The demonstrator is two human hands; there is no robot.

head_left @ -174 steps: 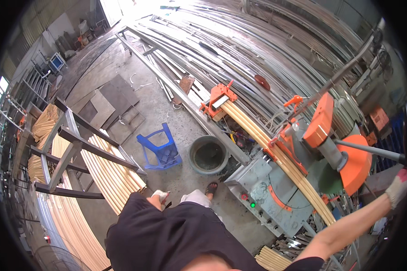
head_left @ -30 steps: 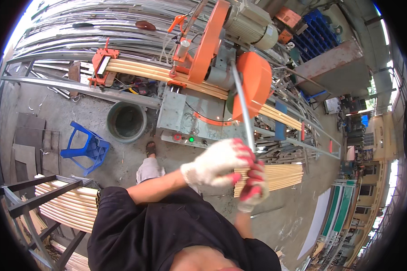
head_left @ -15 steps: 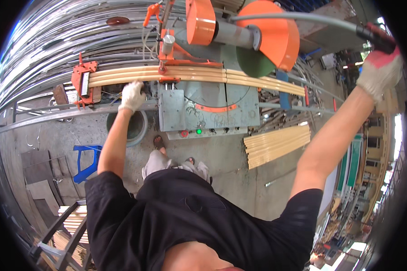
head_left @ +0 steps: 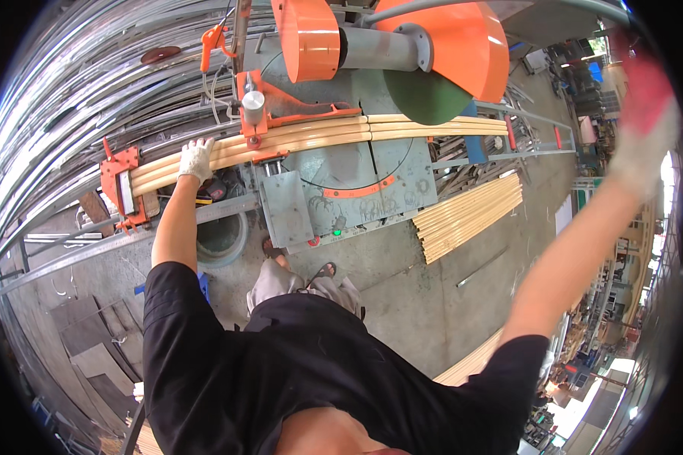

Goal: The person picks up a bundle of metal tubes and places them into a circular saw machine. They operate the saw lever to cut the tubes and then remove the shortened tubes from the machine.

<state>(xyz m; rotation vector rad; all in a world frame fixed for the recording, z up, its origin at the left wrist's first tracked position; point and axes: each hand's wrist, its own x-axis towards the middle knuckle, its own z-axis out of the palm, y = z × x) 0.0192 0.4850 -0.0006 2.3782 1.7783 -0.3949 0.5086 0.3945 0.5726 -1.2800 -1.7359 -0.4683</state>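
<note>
Several cream-coloured tubes (head_left: 311, 138) lie side by side across the grey saw table (head_left: 341, 174), with a cut line across them near the slot. Over their left part lies my left hand (head_left: 196, 161) in a white knitted glove, its fingers curled across the tubes. My right hand (head_left: 649, 121), in a glove with a red palm, is raised at the far right and smeared by motion. It is closed at the dark end of the saw's grey lever (head_left: 569, 7). The orange-guarded cut-off saw (head_left: 463, 49) stands above the tubes, its green blade (head_left: 429, 98) showing below the guard.
An orange end stop (head_left: 119, 186) meets the tubes' left ends; an orange clamp (head_left: 253, 114) stands over them. Cut tubes (head_left: 470, 216) lie stacked at the right. Metal lengths (head_left: 61, 114) fill the far left. A round tub (head_left: 224, 241) stands below the rail.
My left hand has moved from just in front of the tubes onto them. The right hand stays at the lever's end, now blurred. The whole view has shifted and turned slightly.
</note>
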